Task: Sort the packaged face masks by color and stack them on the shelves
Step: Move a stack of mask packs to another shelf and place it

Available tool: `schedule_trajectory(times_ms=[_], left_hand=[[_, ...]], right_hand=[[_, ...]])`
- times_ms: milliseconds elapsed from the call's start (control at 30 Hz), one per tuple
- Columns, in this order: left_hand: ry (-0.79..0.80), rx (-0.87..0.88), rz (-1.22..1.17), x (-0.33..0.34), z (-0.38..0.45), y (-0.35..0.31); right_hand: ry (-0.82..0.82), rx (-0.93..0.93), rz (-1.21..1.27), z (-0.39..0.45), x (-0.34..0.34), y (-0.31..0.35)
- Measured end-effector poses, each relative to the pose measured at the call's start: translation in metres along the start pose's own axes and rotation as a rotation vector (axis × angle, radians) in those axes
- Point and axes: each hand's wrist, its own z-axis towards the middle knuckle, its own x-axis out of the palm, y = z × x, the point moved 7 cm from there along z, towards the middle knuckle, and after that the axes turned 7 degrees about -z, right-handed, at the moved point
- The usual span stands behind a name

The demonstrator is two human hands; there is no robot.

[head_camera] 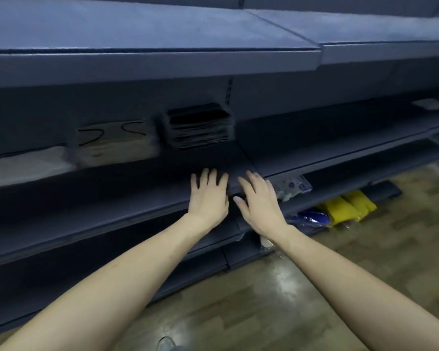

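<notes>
On the dark middle shelf [112, 188] stands a stack of black packaged masks [199, 129], with a stack of pale beige masks [114, 143] to its left and a grey-white stack [23, 165] further left. My left hand [208, 196] and my right hand [260, 202] lie flat with straight fingers at the shelf's front edge, side by side. Something dark [235, 184] sits between and under them; whether it is a mask pack I cannot tell. A white printed pack [290, 187] lies just right of my right hand.
Yellow packs [347, 207] and a blue pack [309, 219] lie on the lowest shelf at the right. A pale flat pack [430, 105] sits far right on the middle shelf. An upper shelf [162, 62] overhangs. Wood-pattern floor [264, 300] lies below, with a shoe [166, 344].
</notes>
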Motion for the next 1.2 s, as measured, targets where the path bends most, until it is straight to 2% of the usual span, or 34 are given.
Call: schedule_trajectory(times_ms=[300,633,800,1067,1200], left_hand=[[0.060,0.184,-0.057,0.057,0.010,-0.214],[0.207,0.445,-0.069,0.132,0.025,-0.405],[0.279,0.552,-0.081,0.178,0.053,-0.489],[0.364,0.631,-0.120,0.249,0.142,-0.641],[0.402,0.724,-0.087,0.274,0.184,-0.717]], right_hand=[[-0.034,0.218,-0.117,-0.126,-0.040,-0.196],[-0.006,0.516,-0.088,-0.238,-0.052,-0.353],[0.049,0.589,-0.099,-0.267,-0.046,-0.428],[0.148,0.712,-0.136,-0.277,-0.057,-0.606],[0.138,0.756,-0.170,-0.278,-0.072,-0.686]])
